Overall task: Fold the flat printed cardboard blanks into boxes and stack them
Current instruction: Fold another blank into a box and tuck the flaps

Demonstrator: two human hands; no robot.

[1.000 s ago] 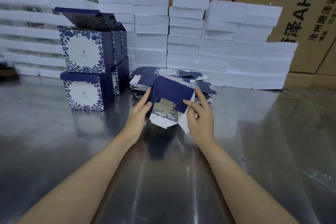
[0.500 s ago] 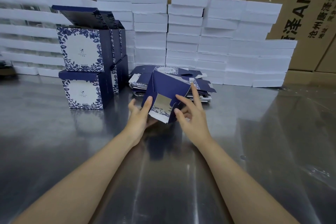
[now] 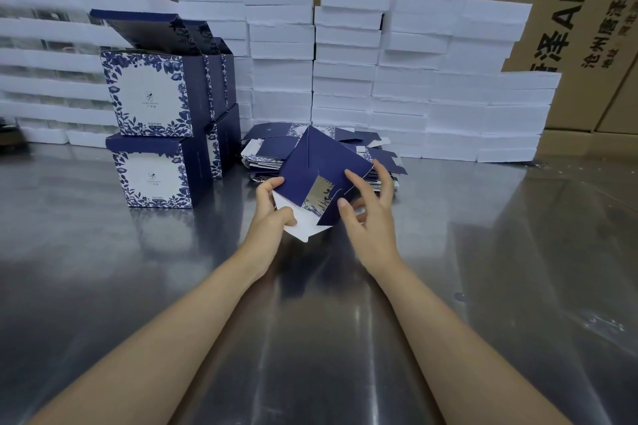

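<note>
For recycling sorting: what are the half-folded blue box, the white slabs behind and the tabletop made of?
Half-folded box: thin printed card, white inside, creases sharply. White slabs: probably foam, grainy ragged edges. Tabletop: likely steel, brushed, mirror-like reflections.

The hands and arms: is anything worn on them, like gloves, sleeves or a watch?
Nothing visible. The left hand and right hand are ungloved, with no rings seen. Left forearm and right forearm are bare to the picture's edge: no sleeves, watch or bracelet.

Glossy brushed-metal table (image 3: 483,286), matt navy cardboard blank (image 3: 321,162), rough white foam slabs (image 3: 414,79)
</note>
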